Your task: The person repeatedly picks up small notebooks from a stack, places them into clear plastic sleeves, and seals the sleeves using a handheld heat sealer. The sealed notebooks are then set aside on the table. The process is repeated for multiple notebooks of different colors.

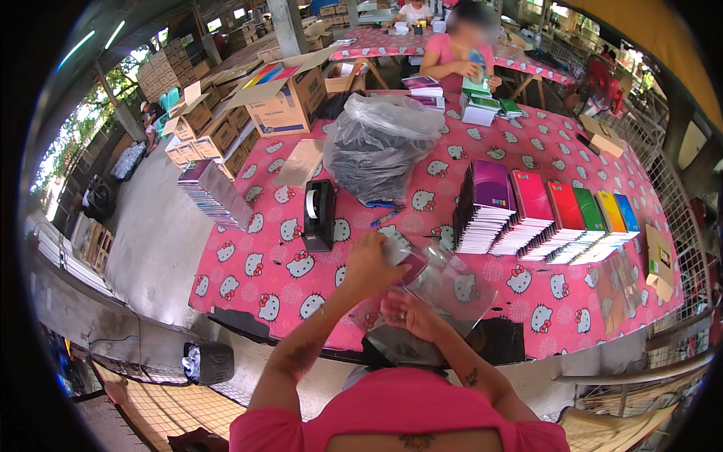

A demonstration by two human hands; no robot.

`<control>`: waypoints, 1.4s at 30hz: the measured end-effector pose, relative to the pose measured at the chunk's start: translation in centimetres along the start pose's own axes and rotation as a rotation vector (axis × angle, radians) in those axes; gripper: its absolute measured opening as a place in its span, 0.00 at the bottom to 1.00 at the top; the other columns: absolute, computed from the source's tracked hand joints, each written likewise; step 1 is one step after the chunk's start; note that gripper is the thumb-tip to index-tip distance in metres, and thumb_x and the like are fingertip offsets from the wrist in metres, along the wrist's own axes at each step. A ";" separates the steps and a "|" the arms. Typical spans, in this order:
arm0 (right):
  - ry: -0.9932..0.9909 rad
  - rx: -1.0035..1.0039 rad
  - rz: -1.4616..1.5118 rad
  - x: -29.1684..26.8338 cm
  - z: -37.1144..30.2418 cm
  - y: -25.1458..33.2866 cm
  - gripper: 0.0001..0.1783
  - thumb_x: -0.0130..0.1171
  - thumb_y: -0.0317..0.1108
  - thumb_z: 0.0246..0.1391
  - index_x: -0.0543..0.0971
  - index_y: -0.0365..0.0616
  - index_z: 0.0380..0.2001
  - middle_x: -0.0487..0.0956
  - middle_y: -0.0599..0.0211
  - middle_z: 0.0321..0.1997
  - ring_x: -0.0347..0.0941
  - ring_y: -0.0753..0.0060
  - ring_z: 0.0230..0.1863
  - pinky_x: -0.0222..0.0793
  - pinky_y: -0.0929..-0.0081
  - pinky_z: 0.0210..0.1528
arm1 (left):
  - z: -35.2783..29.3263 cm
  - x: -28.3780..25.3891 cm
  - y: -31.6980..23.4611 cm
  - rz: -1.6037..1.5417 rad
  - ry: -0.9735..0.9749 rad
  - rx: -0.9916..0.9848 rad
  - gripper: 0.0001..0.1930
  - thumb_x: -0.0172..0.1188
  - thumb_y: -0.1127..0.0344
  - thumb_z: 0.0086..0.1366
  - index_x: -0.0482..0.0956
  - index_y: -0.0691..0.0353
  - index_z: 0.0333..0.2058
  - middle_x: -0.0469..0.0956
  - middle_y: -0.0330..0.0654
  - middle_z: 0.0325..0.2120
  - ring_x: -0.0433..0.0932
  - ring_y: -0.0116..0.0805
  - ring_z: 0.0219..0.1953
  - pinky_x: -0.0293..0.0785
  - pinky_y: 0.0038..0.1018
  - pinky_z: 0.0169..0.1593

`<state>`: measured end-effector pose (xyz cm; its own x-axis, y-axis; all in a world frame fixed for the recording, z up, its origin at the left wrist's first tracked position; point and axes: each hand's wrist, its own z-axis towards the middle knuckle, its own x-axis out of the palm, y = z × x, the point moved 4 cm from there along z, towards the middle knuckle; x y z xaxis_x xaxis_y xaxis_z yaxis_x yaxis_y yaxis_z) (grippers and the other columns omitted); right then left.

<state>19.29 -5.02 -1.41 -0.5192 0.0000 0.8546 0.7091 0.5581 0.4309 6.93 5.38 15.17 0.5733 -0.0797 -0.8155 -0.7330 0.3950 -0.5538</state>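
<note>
At the near edge of the table, my left hand (369,265) grips the end of a small purple notebook (411,270), its thumb lying across the cover. A clear plastic sleeve (471,290) spreads around and beside the notebook; whether the notebook is inside it I cannot tell. Fingers stretched, my right hand (413,316) rests against the near part of the plastic, under the notebook. Left of my hands stands a black tape dispenser (319,218). Beyond them lie blue pens (384,218).
To the right stand stacks of spiral notebooks (493,192) in several colours. A large plastic bag (384,143) of dark contents sits mid-table. Wrapped notebooks (215,192) are stacked at the left edge, near open cartons (290,105). A co-worker (459,60) handles notebooks across the table.
</note>
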 end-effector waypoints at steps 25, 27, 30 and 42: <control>-0.388 -0.613 -1.223 1.7 -3.9 10.7 0.42 0.82 0.29 0.35 0.70 0.43 0.55 0.79 0.63 0.52 0.77 0.68 0.53 0.74 0.69 0.55 | -8.6 9.7 12.2 0.410 -0.053 -0.128 0.34 0.43 0.41 0.72 0.61 0.56 0.68 0.56 0.58 0.69 0.46 0.67 0.72 0.36 0.72 0.66; -0.401 -0.479 -1.152 1.2 -2.2 9.5 0.43 0.82 0.29 0.35 0.69 0.43 0.56 0.79 0.63 0.53 0.76 0.68 0.54 0.74 0.68 0.56 | -8.3 9.7 11.9 0.431 -0.060 -0.144 0.33 0.45 0.42 0.72 0.61 0.56 0.68 0.56 0.59 0.68 0.47 0.67 0.71 0.39 0.70 0.67; -0.339 -0.504 -1.111 0.9 -0.5 9.0 0.47 0.82 0.30 0.35 0.67 0.43 0.60 0.77 0.62 0.55 0.74 0.66 0.57 0.73 0.66 0.57 | -7.6 8.8 11.8 0.201 -0.095 -0.179 0.35 0.52 0.46 0.70 0.59 0.58 0.69 0.56 0.59 0.69 0.51 0.63 0.71 0.46 0.59 0.70; -0.339 -0.691 -1.222 5.8 -1.6 13.5 0.16 0.63 0.29 0.57 0.79 0.41 0.49 0.81 0.64 0.48 0.76 0.66 0.50 0.68 0.67 0.56 | -3.1 1.1 8.5 -0.628 -0.161 0.005 0.33 0.66 0.58 0.63 0.66 0.66 0.63 0.68 0.59 0.60 0.67 0.46 0.64 0.64 0.39 0.65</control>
<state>26.60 1.24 9.86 -0.9749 0.0729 -0.2102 -0.2192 -0.1528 0.9636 0.19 5.80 9.03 0.9404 -0.1586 -0.3007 -0.2386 0.3221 -0.9162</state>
